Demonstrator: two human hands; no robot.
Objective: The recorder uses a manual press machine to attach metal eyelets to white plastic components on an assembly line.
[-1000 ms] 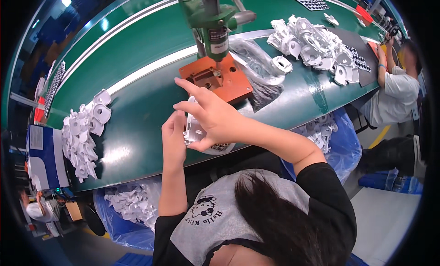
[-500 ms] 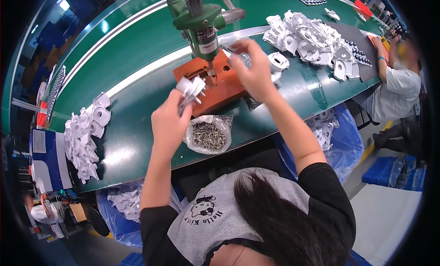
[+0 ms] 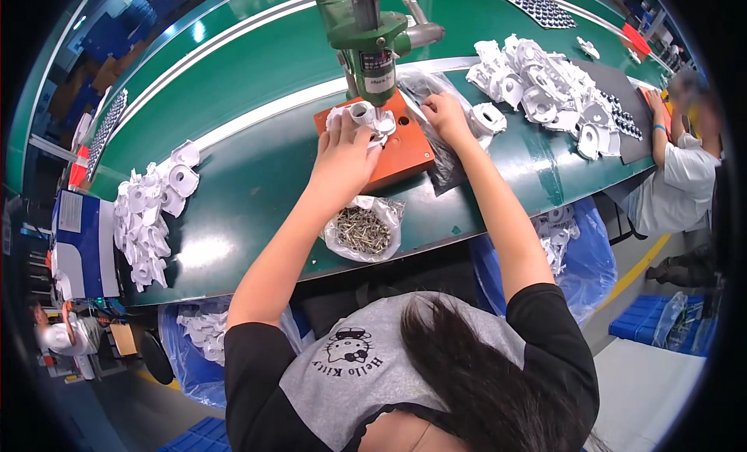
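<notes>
My left hand (image 3: 342,158) has its fingers round a white plastic part (image 3: 360,112), which sits on the orange fixture block (image 3: 405,152). Directly above the part is the tip of a green drill-press-like machine (image 3: 377,66). Just right of the block, my right hand (image 3: 447,119) is over a clear and dark plastic bag (image 3: 445,165). Its fingers are bent together, and what lies between them cannot be made out. A bag of metal screws (image 3: 364,230) rests in front of the block.
White plastic parts are heaped at the right (image 3: 537,90) and left (image 3: 144,218) of the green bench. A single white part (image 3: 488,119) lies by my right hand. Blue lined bins (image 3: 587,249) stand below the front edge. A co-worker (image 3: 681,172) sits at far right.
My left hand has brought the white part forward and right onto the orange block. My right hand has come down onto the bag, its fingers closing together. The whole view has shifted slightly.
</notes>
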